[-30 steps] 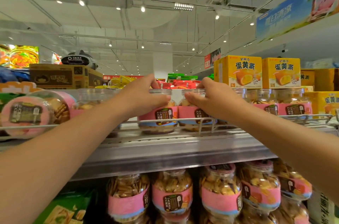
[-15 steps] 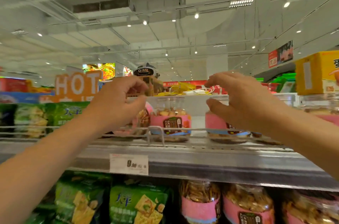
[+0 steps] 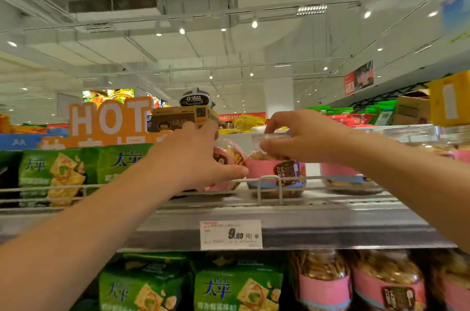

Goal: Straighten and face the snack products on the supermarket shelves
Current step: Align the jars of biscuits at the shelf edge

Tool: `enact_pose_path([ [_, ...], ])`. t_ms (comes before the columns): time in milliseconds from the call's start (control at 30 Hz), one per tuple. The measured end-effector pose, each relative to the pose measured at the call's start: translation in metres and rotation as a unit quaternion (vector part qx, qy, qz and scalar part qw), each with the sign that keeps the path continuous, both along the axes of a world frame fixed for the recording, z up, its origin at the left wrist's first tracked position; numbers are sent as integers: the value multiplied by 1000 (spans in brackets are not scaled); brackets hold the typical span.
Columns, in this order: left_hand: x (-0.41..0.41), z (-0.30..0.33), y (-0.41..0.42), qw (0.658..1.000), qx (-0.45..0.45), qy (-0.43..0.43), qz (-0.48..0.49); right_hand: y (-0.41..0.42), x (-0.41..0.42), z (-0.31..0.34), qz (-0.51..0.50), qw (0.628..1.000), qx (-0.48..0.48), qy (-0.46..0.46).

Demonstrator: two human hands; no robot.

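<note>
On the top wire-fronted shelf [image 3: 330, 211], a clear cookie jar [image 3: 232, 158] with a pink label lies tipped on its side. My left hand [image 3: 193, 158] grips it, fingers over the top and thumb underneath. Right beside it an upright jar [image 3: 277, 174] with a pink and blue label stands behind the wire divider. My right hand [image 3: 302, 140] holds it by the lid, fingers on top and thumb against the side. Another upright jar [image 3: 348, 178] stands further right, partly hidden by my right forearm.
Green cracker bags [image 3: 58, 170] fill the shelf to the left, below an orange HOT sign [image 3: 109, 120]. A price tag [image 3: 231, 234] hangs on the shelf edge. The lower shelf holds green cracker bags [image 3: 236, 287] and pink-labelled jars [image 3: 386, 285]. Yellow boxes [image 3: 449, 99] sit at the upper right.
The view has swung left along the shelf. Both hands left the earlier pair of jars, hovered loosely curled, and now close on the tipped jar and the upright jar beside it.
</note>
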State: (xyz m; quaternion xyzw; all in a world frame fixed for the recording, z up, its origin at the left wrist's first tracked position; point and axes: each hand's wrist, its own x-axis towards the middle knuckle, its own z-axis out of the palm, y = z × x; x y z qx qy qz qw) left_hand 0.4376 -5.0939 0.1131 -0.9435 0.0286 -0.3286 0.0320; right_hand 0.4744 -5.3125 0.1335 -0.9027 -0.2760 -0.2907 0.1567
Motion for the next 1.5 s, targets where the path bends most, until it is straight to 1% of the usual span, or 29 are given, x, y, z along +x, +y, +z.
enact_pose_path([
  [133, 8, 1, -2, 999, -45, 16, 6, 5, 3, 5, 9, 999, 19, 37],
  [233, 10, 0, 0, 998, -54, 6, -15, 6, 6, 8, 9, 999, 0, 32],
  [300, 8, 3, 0, 997, -72, 2, -39, 5, 6, 8, 12, 1000, -4, 23],
  [433, 5, 20, 3, 985, -138, -7, -102, 4, 6, 11, 14, 999, -14, 28],
  [567, 10, 36, 5, 972, -196, 13, -126, 5, 7, 13, 7, 999, -23, 23],
  [733, 30, 37, 7, 969, -194, 77, -136, 3, 10, 7, 16, 1000, -4, 24],
  [867, 32, 34, 7, 965, -202, 89, -143, 1, 10, 4, 24, 1000, 6, 17],
  [1033, 20, 38, 7, 985, -131, 44, -102, 2, 12, 5, 22, 999, -8, 28],
  [1133, 14, 40, 8, 985, -138, 52, -89, 1, 11, 9, 25, 998, -4, 55],
  [1233, 11, 31, 9, 982, -149, 54, -103, -1, 7, 9, 19, 999, 9, 47],
  [1367, 17, 11, 8, 986, -122, -33, -110, 0, 6, 3, 22, 999, 18, 34],
  [1500, 18, 3, 8, 975, -148, -104, -133, 2, 6, -4, 45, 996, 67, 46],
])
